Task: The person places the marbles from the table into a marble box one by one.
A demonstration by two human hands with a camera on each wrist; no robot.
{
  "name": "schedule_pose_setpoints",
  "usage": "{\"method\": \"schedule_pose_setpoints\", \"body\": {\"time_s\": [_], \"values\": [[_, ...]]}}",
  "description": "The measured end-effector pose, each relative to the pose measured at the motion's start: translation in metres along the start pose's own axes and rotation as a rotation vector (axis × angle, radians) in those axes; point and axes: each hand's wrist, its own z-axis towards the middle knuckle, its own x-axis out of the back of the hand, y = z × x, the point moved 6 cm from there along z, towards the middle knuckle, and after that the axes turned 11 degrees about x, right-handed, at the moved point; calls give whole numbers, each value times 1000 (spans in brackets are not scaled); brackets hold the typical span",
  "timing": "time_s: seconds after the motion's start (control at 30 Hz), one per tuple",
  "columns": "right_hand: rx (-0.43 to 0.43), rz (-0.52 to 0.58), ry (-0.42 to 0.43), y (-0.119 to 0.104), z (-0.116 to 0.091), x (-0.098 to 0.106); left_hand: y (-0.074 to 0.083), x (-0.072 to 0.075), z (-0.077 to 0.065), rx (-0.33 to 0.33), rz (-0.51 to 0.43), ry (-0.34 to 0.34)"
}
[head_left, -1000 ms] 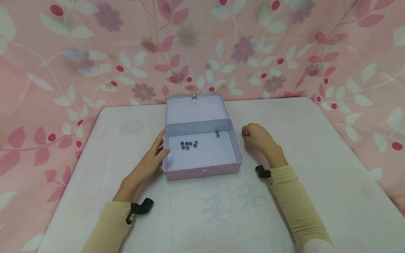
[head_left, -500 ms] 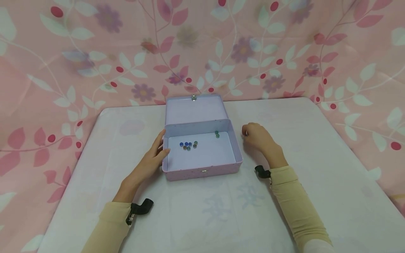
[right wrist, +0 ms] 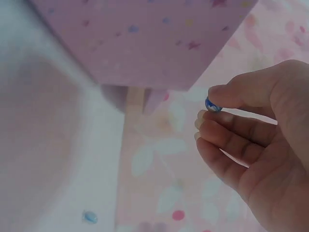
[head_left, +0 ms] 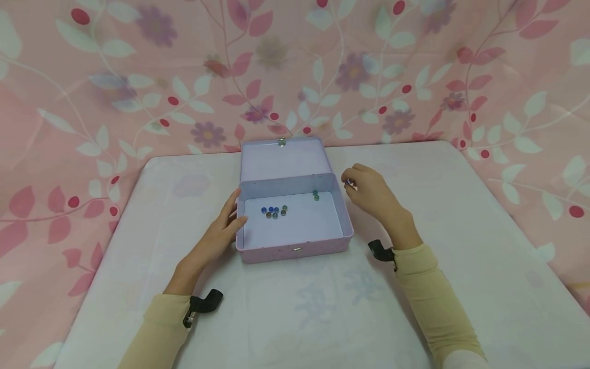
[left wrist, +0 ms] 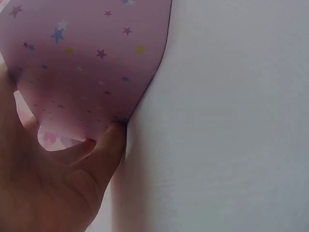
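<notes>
A shallow lilac tin box point(head_left: 295, 251) with its lid point(head_left: 287, 160) tipped back holds several small glass marbles. Blue, amber and clear ones cluster left of its middle point(head_left: 271, 209), and two green marbles point(head_left: 315, 198) sit at the back right. My left hand point(head_left: 214, 238) holds the box's left wall, thumb tip over the rim; the left wrist view shows the starry outer wall point(left wrist: 87, 58) against the fingers. Just right of the box, my right hand point(head_left: 375, 195) pinches a blue marble point(right wrist: 212, 105) between thumb and index finger, other fingers curled loosely below.
A small blue glassy thing point(right wrist: 89, 216) lies on the white cloth in the right wrist view. The white-covered table point(head_left: 295, 318) meets a pink floral curtain point(head_left: 295, 66) behind the box.
My right hand has risen from the table and shifted slightly left toward the box, the blue marble now visible in its fingers. Marbles in the left cluster have rolled a little. The left hand stays put.
</notes>
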Motion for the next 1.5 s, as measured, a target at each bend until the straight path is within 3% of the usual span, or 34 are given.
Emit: {"method": "schedule_pose_setpoints", "body": {"time_s": [0.2, 0.57, 0.8, 1.5], "values": [[82, 62, 0, -28, 3, 0, 0, 0, 0, 7, -2, 3], [133, 34, -170, -49, 7, -36, 0, 0, -1, 10, 2, 7], [174, -60, -245, -58, 4, -54, 0, 0, -1, 3, -2, 7], [259, -326, -279, -66, 0, -69, -1, 0, -1, 3, 5, 13]]}}
